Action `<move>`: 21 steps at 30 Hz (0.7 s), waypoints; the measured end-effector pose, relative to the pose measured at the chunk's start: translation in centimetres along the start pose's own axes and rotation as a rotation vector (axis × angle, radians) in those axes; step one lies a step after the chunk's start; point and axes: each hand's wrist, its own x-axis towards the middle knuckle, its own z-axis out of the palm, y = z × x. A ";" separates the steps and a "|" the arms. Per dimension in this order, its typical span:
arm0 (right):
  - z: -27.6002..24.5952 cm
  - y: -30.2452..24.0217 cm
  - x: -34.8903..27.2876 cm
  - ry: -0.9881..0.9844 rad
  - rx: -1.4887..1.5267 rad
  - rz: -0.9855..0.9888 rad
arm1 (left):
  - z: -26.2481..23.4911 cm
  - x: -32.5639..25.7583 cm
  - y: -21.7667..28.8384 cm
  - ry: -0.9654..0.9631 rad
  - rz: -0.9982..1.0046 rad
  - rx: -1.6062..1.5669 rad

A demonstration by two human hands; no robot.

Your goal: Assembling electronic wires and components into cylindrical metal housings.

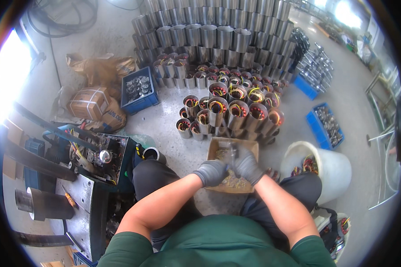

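My left hand, in a grey work glove, is closed over the left side of a cardboard box. What its fingers hold is hidden, though a small blue spot shows beside them. My right hand, gloved the same way, is closed close beside it and smeared by motion. A dark upright tool, too blurred to name, rises at its fingers. Small yellowish scraps lie on the bottom of the box, which sits between my knees.
Ahead stand metal cylinders with wire windings, before tall stacks of bare cylinders. A white bucket is at my right, a machine at my left. Blue bins of metal parts flank the cylinders.
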 end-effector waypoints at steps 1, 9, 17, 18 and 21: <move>-0.2 -2.2 -0.1 -0.005 0.002 0.000 | 0.0 -0.1 -0.2 0.111 -0.059 -0.190; -3.2 -6.5 -0.2 0.029 0.493 0.471 | -1.5 -0.7 0.0 0.255 -0.131 -1.171; -4.2 -9.4 -0.6 -0.040 0.607 0.331 | -2.3 -1.1 -0.2 0.337 -0.140 -1.593; -4.2 -9.5 -0.7 -0.038 0.486 0.278 | -2.6 -1.4 -0.1 0.295 -0.162 -1.593; -4.1 -10.1 -0.7 -0.033 0.342 0.274 | -1.7 -1.0 -0.2 0.282 -0.196 -1.625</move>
